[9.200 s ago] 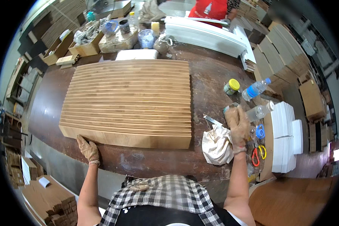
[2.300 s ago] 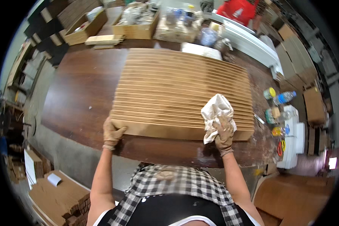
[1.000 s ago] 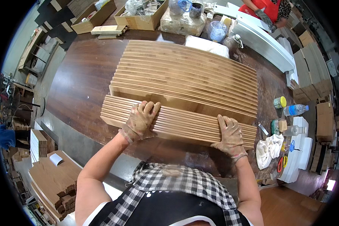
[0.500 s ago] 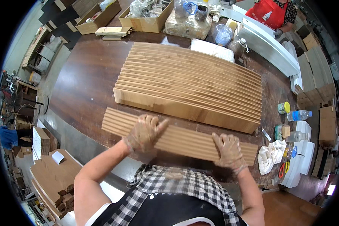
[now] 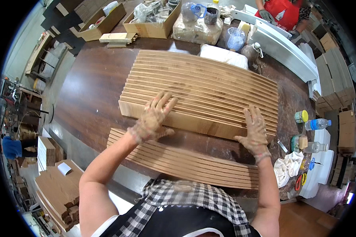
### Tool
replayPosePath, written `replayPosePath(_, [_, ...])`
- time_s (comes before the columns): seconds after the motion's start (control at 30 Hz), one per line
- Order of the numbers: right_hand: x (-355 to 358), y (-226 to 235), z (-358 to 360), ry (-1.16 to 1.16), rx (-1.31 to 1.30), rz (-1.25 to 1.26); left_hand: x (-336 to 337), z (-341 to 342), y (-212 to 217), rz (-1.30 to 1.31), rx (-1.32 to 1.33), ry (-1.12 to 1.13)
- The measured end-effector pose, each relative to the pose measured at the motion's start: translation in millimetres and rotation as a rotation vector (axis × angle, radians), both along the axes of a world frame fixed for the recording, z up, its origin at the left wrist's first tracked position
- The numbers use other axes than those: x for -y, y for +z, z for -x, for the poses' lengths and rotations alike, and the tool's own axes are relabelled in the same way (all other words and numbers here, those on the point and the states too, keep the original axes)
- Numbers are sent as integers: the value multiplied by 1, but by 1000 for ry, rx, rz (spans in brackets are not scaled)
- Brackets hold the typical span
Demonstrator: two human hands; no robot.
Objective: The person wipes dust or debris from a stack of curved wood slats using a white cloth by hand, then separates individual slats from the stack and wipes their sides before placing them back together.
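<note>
A large row of brown wooden boards, set closely side by side with ridged edges upward, lies across the middle of the table. My left hand, in a stained thin glove, rests with spread fingers over its near edge, left of the middle. At its right end lies my right hand, gloved too, fingers stretched over the ridges and thumb apart. Nearer me, along the table's front edge, a narrower group of wooden strips lies untouched; my left forearm passes over its left part and my right wrist is close to its right end.
A white cloth, orange-handled scissors, a plastic bottle and a green jar line the right side. Cardboard boxes and a wrapped block stand at the back. A co-worker in a red apron handles white panels.
Both hands have let go of the narrow wooden strips, now lying nearer the front edge. They have moved forward onto the large row of boards. The co-worker's gloved hand has come into view.
</note>
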State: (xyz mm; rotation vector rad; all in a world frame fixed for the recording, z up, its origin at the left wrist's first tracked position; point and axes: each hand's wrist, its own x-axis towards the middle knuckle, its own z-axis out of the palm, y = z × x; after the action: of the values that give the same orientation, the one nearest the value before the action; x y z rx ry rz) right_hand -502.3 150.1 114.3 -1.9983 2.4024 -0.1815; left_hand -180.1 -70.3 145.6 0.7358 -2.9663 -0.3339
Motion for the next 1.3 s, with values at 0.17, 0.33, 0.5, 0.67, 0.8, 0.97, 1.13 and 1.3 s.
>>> replayPosePath(0.17, [32,-2,3,-34,-65,-187,30,21,-46,199,141,27])
replayPosePath(0.33, [47,21,2,-35,-55,-299,27,26,-36,51,193,87])
replayPosePath(0.5, [27,4,15,82,103,-97,30,17,-43,271,-36,-51])
replayPosePath(0.67, [17,25,-12,15,91,-377,20,5,-37,-5,-86,-126])
replayPosePath(0.8, [9,18,-9,96,99,-319,20,2,-34,33,-100,-206])
replayPosePath(0.97, [-15,30,-27,133,21,-431,-8,-10,-28,-39,65,-218])
replayPosePath(1.13, [-11,19,18,226,289,-260,11,-1,-2,-365,113,-201])
replayPosePath(1.3, [46,2,75,58,138,131,53,16,-16,-93,98,-38])
